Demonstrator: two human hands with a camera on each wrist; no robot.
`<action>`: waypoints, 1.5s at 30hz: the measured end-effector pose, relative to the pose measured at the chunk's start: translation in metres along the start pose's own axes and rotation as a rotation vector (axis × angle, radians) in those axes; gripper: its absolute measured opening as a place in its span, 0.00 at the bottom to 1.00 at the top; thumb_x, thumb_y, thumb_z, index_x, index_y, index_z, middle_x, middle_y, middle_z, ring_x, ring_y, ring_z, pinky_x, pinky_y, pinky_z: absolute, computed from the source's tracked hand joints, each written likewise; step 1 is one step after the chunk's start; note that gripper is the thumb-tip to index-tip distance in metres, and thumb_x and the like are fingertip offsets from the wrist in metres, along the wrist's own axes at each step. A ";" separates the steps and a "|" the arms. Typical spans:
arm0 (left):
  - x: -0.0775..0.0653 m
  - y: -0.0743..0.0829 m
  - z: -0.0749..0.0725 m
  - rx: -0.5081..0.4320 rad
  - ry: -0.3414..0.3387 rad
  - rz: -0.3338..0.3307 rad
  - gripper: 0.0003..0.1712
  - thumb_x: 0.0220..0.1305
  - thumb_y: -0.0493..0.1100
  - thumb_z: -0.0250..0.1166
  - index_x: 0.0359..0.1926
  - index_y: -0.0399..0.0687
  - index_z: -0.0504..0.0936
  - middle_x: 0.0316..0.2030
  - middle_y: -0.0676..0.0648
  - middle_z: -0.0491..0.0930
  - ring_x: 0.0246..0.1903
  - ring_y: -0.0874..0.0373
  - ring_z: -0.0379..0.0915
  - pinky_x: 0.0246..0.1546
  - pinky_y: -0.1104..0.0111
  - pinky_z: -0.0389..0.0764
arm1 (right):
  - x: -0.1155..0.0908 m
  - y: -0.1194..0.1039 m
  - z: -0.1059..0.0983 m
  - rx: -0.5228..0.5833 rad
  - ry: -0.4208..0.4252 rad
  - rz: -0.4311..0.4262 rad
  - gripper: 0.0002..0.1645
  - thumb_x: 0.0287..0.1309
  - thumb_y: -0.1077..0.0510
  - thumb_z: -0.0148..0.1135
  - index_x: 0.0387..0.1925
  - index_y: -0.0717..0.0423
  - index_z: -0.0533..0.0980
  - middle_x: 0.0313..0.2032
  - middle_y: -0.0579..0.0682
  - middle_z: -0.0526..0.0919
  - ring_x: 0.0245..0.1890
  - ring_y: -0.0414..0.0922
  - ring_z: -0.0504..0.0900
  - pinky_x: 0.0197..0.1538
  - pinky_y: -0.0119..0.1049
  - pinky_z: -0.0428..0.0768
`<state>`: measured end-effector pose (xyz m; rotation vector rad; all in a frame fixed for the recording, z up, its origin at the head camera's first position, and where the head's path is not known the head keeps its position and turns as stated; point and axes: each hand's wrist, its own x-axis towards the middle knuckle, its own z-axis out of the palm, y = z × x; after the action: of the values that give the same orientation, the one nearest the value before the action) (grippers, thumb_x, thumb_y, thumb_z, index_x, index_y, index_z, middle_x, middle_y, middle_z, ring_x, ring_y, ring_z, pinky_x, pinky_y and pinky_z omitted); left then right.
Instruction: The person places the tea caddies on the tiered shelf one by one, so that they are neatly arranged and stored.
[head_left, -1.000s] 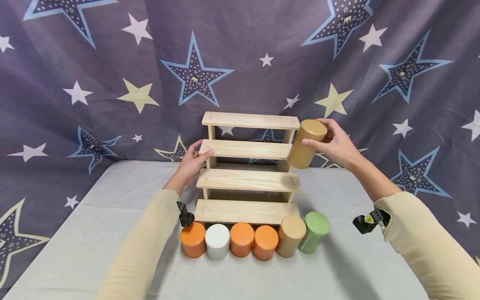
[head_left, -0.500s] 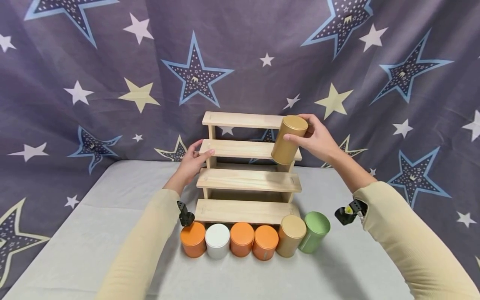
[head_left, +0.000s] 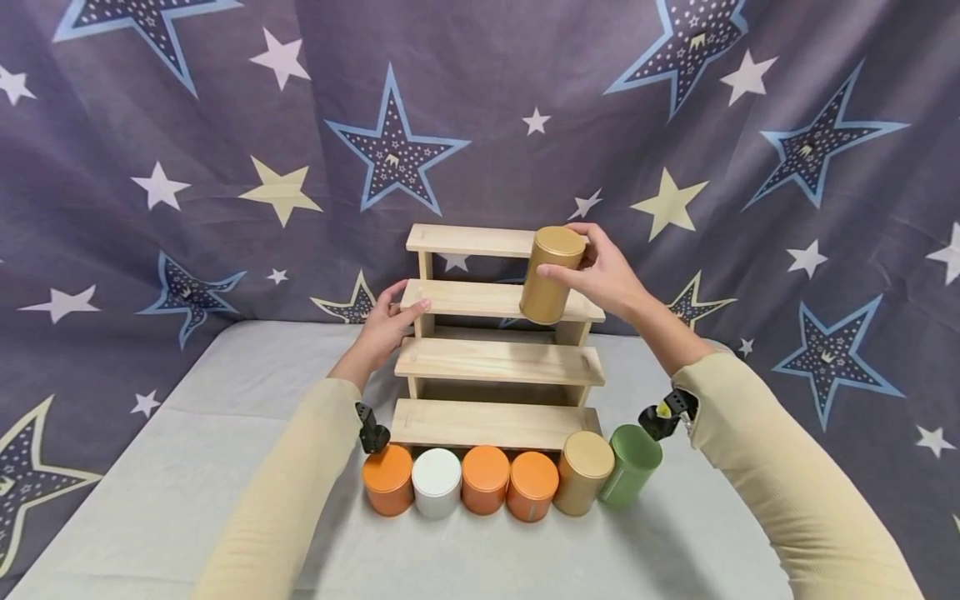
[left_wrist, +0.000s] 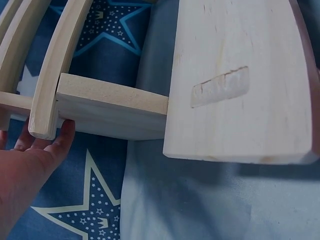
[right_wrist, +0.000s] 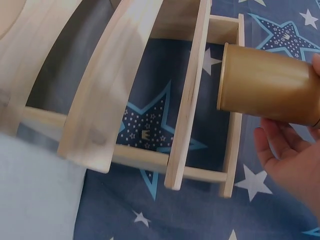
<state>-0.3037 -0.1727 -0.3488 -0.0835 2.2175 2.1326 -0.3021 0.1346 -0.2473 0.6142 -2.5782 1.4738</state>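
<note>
My right hand (head_left: 600, 271) grips a gold cylindrical canister (head_left: 552, 279) by its upper part, its lid facing up. In the head view the canister overlaps the right part of the upper two steps of a wooden tiered rack (head_left: 495, 360). The right wrist view shows the gold canister (right_wrist: 270, 82) apart from the step edges, fingers round its far end. At the rack's left side, my left hand (head_left: 386, 329) holds the end of the second step from the top. The left wrist view has the left hand (left_wrist: 30, 165) with fingertips at that step's end (left_wrist: 45, 117).
In front of the rack stands a row of canisters: orange (head_left: 387, 483), white (head_left: 436, 485), orange (head_left: 485, 481), orange (head_left: 532, 487), tan-gold (head_left: 582, 475) and green (head_left: 632, 467). A star-patterned curtain (head_left: 487, 108) hangs behind the pale cloth-covered table (head_left: 225, 433).
My right hand has carried the gold canister leftward, from beside the rack's right end to in front of its upper steps. The left hand and the row of canisters have stayed put.
</note>
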 end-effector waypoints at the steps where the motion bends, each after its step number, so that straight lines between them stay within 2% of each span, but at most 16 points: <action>1: -0.002 0.002 0.001 0.007 -0.001 0.000 0.44 0.64 0.47 0.59 0.73 0.55 0.43 0.67 0.36 0.59 0.67 0.43 0.56 0.67 0.50 0.57 | 0.001 -0.001 0.002 0.002 0.001 -0.002 0.44 0.50 0.51 0.69 0.64 0.55 0.57 0.56 0.56 0.72 0.54 0.51 0.75 0.57 0.47 0.73; 4: -0.007 0.005 0.002 0.016 -0.007 -0.004 0.44 0.64 0.48 0.59 0.73 0.56 0.43 0.67 0.37 0.59 0.67 0.44 0.57 0.67 0.51 0.57 | 0.002 -0.002 0.007 0.022 0.004 -0.005 0.43 0.50 0.52 0.69 0.63 0.55 0.57 0.56 0.56 0.72 0.54 0.50 0.74 0.57 0.47 0.73; 11: 0.014 -0.017 -0.005 0.006 0.009 0.021 0.46 0.61 0.52 0.63 0.73 0.61 0.45 0.66 0.39 0.62 0.65 0.45 0.59 0.66 0.49 0.58 | 0.008 -0.004 0.016 0.067 -0.001 0.000 0.43 0.50 0.53 0.69 0.63 0.55 0.57 0.56 0.56 0.69 0.55 0.49 0.73 0.58 0.45 0.73; 19: 0.015 -0.017 -0.005 -0.003 0.020 0.022 0.46 0.61 0.52 0.63 0.73 0.61 0.45 0.66 0.38 0.61 0.65 0.45 0.59 0.66 0.49 0.59 | 0.015 -0.012 0.027 0.123 -0.009 0.013 0.42 0.49 0.54 0.69 0.62 0.54 0.58 0.54 0.55 0.72 0.51 0.48 0.75 0.51 0.42 0.76; 29: 0.016 -0.018 -0.005 -0.003 0.025 0.006 0.45 0.60 0.53 0.63 0.72 0.64 0.47 0.66 0.39 0.62 0.64 0.46 0.60 0.64 0.50 0.61 | 0.026 -0.018 0.047 0.204 -0.002 -0.015 0.42 0.50 0.56 0.69 0.63 0.56 0.57 0.56 0.56 0.70 0.54 0.48 0.74 0.56 0.43 0.75; 45: 0.018 -0.021 -0.005 -0.015 0.026 0.020 0.44 0.61 0.51 0.63 0.72 0.64 0.47 0.65 0.39 0.62 0.64 0.46 0.61 0.65 0.49 0.60 | 0.041 -0.018 0.071 0.201 0.002 -0.008 0.43 0.49 0.54 0.70 0.63 0.56 0.58 0.55 0.56 0.72 0.52 0.47 0.75 0.54 0.42 0.75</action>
<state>-0.3204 -0.1782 -0.3706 -0.0908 2.2255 2.1708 -0.3255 0.0543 -0.2585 0.6435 -2.4404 1.7443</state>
